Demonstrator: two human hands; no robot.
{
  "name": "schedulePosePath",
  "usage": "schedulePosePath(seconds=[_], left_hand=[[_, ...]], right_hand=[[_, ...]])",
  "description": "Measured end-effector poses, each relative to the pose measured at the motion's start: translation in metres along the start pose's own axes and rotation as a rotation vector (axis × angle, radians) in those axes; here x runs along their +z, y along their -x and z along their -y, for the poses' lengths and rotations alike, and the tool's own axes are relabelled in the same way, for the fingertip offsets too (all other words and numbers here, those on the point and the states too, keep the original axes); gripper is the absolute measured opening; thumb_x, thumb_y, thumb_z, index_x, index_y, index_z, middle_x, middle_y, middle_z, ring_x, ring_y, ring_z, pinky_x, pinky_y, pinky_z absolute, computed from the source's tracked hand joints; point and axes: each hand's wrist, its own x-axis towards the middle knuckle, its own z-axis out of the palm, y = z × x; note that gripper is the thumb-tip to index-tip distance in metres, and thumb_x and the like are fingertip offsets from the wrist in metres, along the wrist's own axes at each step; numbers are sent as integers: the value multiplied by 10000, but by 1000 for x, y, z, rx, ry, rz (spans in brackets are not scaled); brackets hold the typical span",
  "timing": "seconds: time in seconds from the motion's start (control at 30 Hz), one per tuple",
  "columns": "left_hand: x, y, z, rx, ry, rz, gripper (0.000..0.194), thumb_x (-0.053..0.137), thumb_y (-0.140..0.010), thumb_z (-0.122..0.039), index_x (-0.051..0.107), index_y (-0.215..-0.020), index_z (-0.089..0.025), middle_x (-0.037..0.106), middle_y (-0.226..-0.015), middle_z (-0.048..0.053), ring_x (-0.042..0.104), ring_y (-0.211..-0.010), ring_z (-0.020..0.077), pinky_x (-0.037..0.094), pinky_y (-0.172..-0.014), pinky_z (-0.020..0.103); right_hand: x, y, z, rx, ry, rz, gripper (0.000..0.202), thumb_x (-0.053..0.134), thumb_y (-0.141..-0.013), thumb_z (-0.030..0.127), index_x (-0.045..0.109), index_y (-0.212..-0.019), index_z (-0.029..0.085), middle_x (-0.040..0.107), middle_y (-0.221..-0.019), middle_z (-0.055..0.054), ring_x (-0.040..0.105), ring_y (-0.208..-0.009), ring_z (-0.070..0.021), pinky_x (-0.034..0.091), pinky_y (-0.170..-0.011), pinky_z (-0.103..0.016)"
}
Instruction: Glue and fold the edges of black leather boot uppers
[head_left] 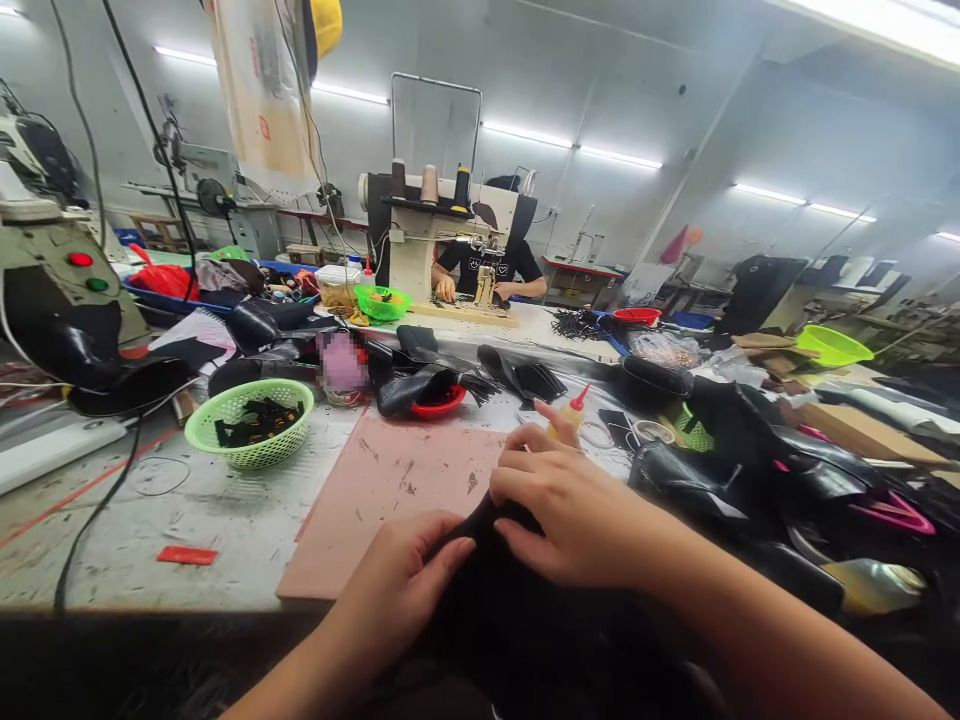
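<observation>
I have the left hand [405, 572] pinching a black piece [478, 518] between thumb and fingers, at the near right side of the pink board [390, 500]. My right hand [559, 500] grips the same piece, fingers curled over it. Left of the board sits a green basket [259, 448] of small black parts [266, 422]; right of the board, a red-tipped bottle [576, 411].

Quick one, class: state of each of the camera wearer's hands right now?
Left hand: closed, pinching black material.
Right hand: closed, holding black material, one finger raised.
</observation>
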Motion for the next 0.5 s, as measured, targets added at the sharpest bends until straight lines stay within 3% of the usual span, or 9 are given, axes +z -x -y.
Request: schedulePosePath(seconds=[0.2,0.5], left_hand=[[-2,0,1,32,-9,27,298,452,-849,-342,641,-1034,-204,682,-947,25,614,-850,196,456,-753,244],[-1,-2,-2,52,37,22,287,448,-845,-317,657,-1013,-213,684,-952,9,610,-873,188,445,-774,232]], right_hand=[[-1,-2,-1,17,-106,41,113,525,-789,162,530,-681,194,599,-696,-2,493,-928,-199,137,-1023,-475],[2,-6,5,41,-24,38,120,496,-793,154,538,-684,178,616,-727,-25,514,-916,-201,133,-1027,-467]])
